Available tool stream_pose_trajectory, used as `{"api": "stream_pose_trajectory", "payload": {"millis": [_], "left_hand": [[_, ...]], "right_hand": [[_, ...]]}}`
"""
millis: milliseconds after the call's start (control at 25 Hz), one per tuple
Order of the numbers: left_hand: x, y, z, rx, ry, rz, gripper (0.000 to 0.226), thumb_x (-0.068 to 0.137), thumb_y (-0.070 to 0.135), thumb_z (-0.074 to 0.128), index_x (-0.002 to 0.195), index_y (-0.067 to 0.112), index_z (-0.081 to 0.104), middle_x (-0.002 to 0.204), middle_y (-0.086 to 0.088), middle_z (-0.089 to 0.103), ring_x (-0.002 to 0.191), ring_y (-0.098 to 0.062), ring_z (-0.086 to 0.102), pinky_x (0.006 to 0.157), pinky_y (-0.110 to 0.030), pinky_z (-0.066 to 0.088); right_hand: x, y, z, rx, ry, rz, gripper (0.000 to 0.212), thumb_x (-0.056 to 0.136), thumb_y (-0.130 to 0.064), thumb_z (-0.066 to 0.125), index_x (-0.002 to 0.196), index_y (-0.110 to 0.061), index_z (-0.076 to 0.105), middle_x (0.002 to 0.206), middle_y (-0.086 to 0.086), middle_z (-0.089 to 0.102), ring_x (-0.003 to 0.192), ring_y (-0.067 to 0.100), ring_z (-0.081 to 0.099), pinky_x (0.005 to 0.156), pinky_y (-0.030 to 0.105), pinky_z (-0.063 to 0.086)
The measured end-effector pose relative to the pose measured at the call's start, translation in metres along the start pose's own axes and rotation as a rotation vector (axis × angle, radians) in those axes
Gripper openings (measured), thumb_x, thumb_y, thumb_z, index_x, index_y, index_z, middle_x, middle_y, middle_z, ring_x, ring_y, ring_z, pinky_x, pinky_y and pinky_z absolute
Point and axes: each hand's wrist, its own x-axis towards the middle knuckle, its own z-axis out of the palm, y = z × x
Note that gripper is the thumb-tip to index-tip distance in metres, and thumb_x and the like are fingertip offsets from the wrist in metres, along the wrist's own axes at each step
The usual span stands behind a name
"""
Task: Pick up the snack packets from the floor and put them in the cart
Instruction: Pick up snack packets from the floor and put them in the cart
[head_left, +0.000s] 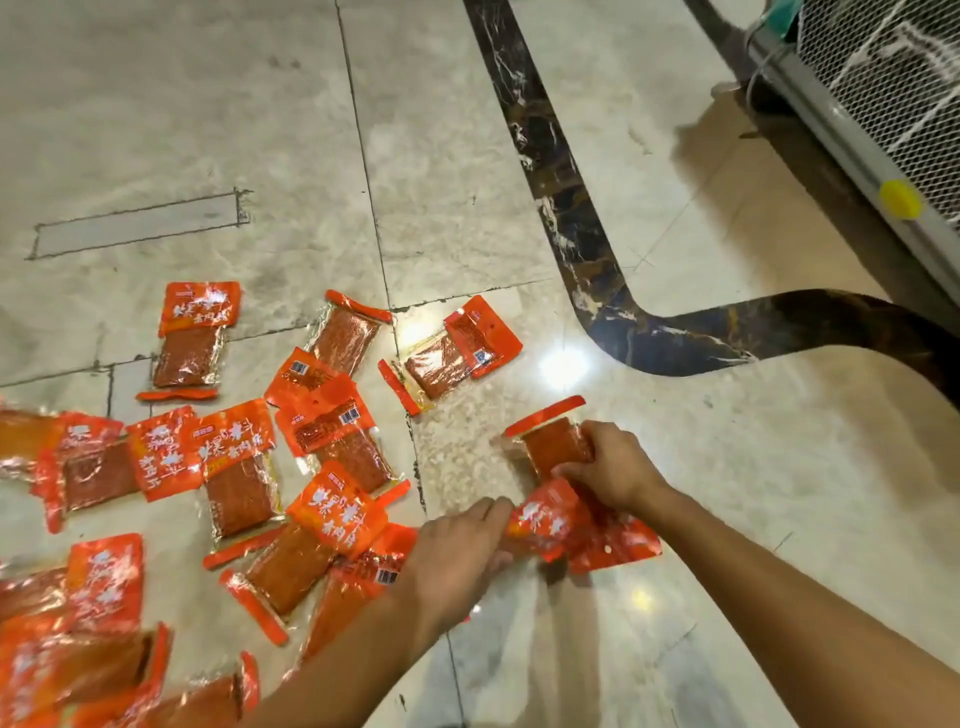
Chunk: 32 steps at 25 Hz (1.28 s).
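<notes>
Several orange-red snack packets (239, 467) lie scattered over the marble floor at the left and middle. My right hand (608, 467) grips a small stack of packets (556, 447) just above the floor, right of the pile. My left hand (457, 556) holds the near end of one of those packets (550, 525), fingers curled on it. One packet (457, 353) lies apart, farther out by a tile seam. The cart (883, 104), grey-framed with white mesh sides, stands at the top right corner.
A dark curved marble inlay (587, 249) runs across the floor between the packets and the cart. A yellow round cap (900, 200) sits on the cart's frame. A rectangular floor hatch (140, 223) is at the left. Bare floor lies between my hands and the cart.
</notes>
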Motion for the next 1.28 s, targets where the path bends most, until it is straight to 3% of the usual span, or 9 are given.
{"api": "stream_pose_trajectory", "payload": {"millis": [200, 280, 360, 560, 720, 920, 1080, 1200, 1280], "left_hand": [[-0.094, 0.058, -0.114, -0.837, 0.207, -0.356, 0.034, 0.091, 0.033, 0.075, 0.119, 0.032, 0.057, 0.111, 0.008, 0.073, 0.107, -0.018, 0.070, 0.088, -0.035, 0.058], [-0.132, 0.100, -0.207, -1.138, 0.248, -0.388, 0.028, 0.089, 0.019, 0.077, 0.104, 0.035, 0.059, 0.097, 0.014, 0.077, 0.098, -0.008, 0.073, 0.075, -0.020, 0.056], [-0.169, 0.141, -0.307, -1.252, 0.304, -0.323, 0.028, 0.089, 0.014, 0.077, 0.107, 0.030, 0.063, 0.098, 0.014, 0.080, 0.089, 0.000, 0.074, 0.068, -0.011, 0.054], [-0.289, 0.257, -0.549, -1.171, 0.362, -0.149, 0.041, 0.085, 0.020, 0.080, 0.123, 0.016, 0.065, 0.107, -0.001, 0.080, 0.097, -0.020, 0.077, 0.091, -0.044, 0.061], [-0.410, 0.339, -0.687, -1.115, 0.396, -0.006, 0.047, 0.083, 0.017, 0.083, 0.125, 0.014, 0.062, 0.112, -0.006, 0.078, 0.103, -0.026, 0.075, 0.097, -0.052, 0.057], [-0.522, 0.401, -0.742, -1.102, 0.343, 0.178, 0.040, 0.086, 0.011, 0.079, 0.124, 0.013, 0.065, 0.111, -0.008, 0.078, 0.102, -0.028, 0.075, 0.092, -0.048, 0.060], [-0.564, 0.421, -0.738, -0.999, 0.200, 0.326, 0.038, 0.085, 0.016, 0.079, 0.122, 0.016, 0.068, 0.107, -0.005, 0.079, 0.097, -0.023, 0.077, 0.089, -0.044, 0.060], [-0.583, 0.445, -0.722, -0.933, 0.080, 0.405, 0.048, 0.081, 0.024, 0.084, 0.125, 0.020, 0.066, 0.111, -0.004, 0.078, 0.100, -0.023, 0.076, 0.087, -0.045, 0.061], [-0.603, 0.477, -0.711, -0.907, 0.023, 0.465, 0.042, 0.084, 0.018, 0.081, 0.124, 0.015, 0.067, 0.107, -0.007, 0.079, 0.095, -0.024, 0.077, 0.073, -0.034, 0.063]], "right_hand": [[-0.138, -0.029, -0.110, 0.456, 0.053, 0.050, 0.026, 0.080, -0.030, 0.084, 0.099, -0.023, 0.068, 0.099, -0.005, 0.076, 0.086, 0.012, 0.072, 0.080, 0.030, 0.056], [-0.205, -0.065, -0.180, 0.590, 0.066, 0.018, 0.027, 0.082, -0.029, 0.082, 0.105, -0.021, 0.070, 0.101, -0.005, 0.078, 0.086, 0.010, 0.075, 0.080, 0.028, 0.058], [-0.269, -0.107, -0.260, 0.669, 0.120, -0.024, 0.029, 0.082, -0.027, 0.083, 0.107, -0.018, 0.071, 0.101, -0.003, 0.079, 0.087, 0.012, 0.076, 0.081, 0.033, 0.060], [-0.446, -0.217, -0.473, 0.859, 0.278, -0.107, 0.021, 0.079, -0.018, 0.086, 0.093, -0.015, 0.071, 0.087, 0.000, 0.079, 0.074, 0.011, 0.074, 0.068, 0.028, 0.059], [-0.604, -0.288, -0.585, 0.897, 0.356, -0.187, 0.030, 0.080, -0.014, 0.084, 0.103, -0.003, 0.069, 0.093, 0.009, 0.078, 0.070, 0.007, 0.072, 0.065, 0.021, 0.058], [-0.766, -0.317, -0.620, 0.932, 0.503, -0.183, 0.035, 0.076, -0.021, 0.089, 0.104, -0.011, 0.071, 0.093, 0.007, 0.080, 0.083, 0.023, 0.077, 0.076, 0.037, 0.062], [-0.860, -0.308, -0.602, 1.080, 0.742, -0.108, 0.022, 0.076, -0.007, 0.086, 0.093, -0.005, 0.073, 0.071, -0.001, 0.077, 0.058, 0.009, 0.072, 0.054, 0.021, 0.056], [-0.922, -0.291, -0.575, 1.232, 0.879, -0.024, 0.032, 0.075, -0.006, 0.085, 0.103, 0.002, 0.072, 0.089, 0.016, 0.078, 0.072, 0.025, 0.074, 0.070, 0.036, 0.062], [-0.965, -0.274, -0.556, 1.271, 0.943, 0.036, 0.040, 0.074, -0.009, 0.086, 0.109, 0.003, 0.071, 0.099, 0.022, 0.077, 0.083, 0.032, 0.073, 0.079, 0.042, 0.062]]}}
